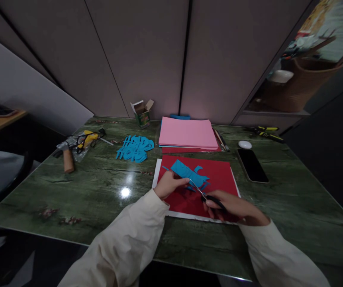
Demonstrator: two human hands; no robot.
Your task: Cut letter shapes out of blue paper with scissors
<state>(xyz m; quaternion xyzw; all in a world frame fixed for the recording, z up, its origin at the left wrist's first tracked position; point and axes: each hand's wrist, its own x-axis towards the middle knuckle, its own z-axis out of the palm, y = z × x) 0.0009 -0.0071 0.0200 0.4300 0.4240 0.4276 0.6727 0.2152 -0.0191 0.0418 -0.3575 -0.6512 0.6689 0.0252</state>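
The left hand [170, 184] has its fingers [183, 181] together on a strip of blue paper [185, 170]. The right hand [234, 207] has its fingers clamped around the black handles of scissors [211, 199], whose blades reach the blue paper between the hands. Under the fingers lies a red sheet [219, 179] on the green worktop [84, 191]. Beyond the left fingers sit blue paper cutouts [134, 148] and a stack of pink paper [187, 132].

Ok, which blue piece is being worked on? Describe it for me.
On the green table, find the red sheet near the front edge. The blue paper piece lies on it between the two hands, touching the left hand, with the scissors in the right hand at it, unlike the blue cutouts lying loose farther back.
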